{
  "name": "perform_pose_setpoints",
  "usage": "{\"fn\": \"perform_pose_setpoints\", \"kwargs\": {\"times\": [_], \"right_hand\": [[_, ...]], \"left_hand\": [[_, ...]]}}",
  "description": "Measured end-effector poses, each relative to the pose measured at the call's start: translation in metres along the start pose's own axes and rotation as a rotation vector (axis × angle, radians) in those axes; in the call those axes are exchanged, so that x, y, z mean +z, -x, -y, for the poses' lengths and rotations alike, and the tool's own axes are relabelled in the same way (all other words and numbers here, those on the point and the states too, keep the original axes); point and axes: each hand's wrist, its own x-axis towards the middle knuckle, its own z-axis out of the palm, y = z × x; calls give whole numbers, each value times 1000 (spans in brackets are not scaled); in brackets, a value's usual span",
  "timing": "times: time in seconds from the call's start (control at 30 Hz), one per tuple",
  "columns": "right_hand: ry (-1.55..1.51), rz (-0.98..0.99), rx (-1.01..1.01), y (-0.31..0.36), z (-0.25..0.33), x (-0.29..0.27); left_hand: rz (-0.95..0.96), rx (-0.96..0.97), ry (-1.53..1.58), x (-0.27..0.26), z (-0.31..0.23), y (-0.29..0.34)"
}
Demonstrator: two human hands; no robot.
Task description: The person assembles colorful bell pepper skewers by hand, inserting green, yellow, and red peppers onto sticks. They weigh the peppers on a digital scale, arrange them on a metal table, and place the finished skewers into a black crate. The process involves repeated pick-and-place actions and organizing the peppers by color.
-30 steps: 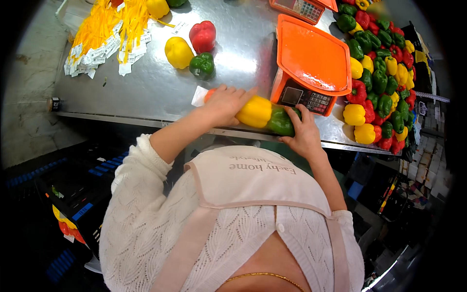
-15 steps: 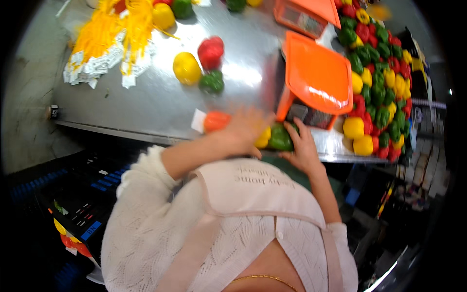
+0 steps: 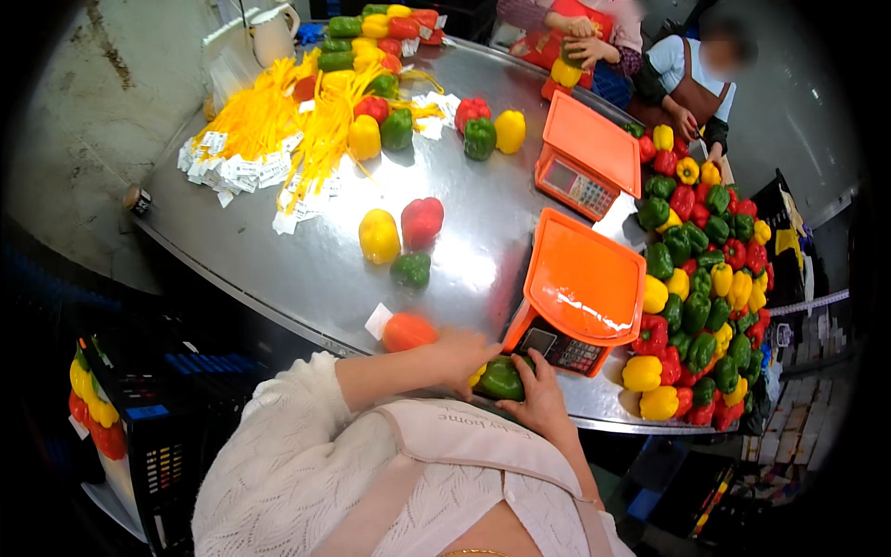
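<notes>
At the near edge of the steel table, a red bell pepper [image 3: 408, 331], a yellow bell pepper [image 3: 477, 375] and a green bell pepper [image 3: 502, 378] lie in a row. A white tag [image 3: 379, 320] sticks out at the red end. My left hand [image 3: 460, 360], slightly blurred, curls over the yellow pepper and hides most of it. Thumb and fingers of my right hand [image 3: 542, 397] grip the green pepper from the right. Just beyond them on the table stand a loose yellow pepper [image 3: 379, 236], a red pepper [image 3: 422, 222] and a green pepper [image 3: 410, 269].
Two orange scales [image 3: 585, 278] stand to the right, beside a large pile of mixed peppers [image 3: 710, 306]. Yellow net bags with white tags [image 3: 251, 121] lie at far left, near packed peppers [image 3: 367, 42]. Two people [image 3: 594, 37] work across the table. A black crate [image 3: 162, 446] stands lower left.
The view has tilted up, bringing the far table side and two people into sight. Both my hands stay at the row of peppers, with the left hand shifted slightly along it.
</notes>
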Motion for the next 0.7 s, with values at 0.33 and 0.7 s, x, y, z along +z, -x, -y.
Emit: {"fn": "perform_pose_setpoints", "kwargs": {"times": [0.33,0.7], "right_hand": [[-278,-66,-60,26,-44,-3],[-382,-81,-8,43,-94,9]], "left_hand": [[44,-66,15,6,-2,-4],[-6,-104,68,6,-2,1]]}}
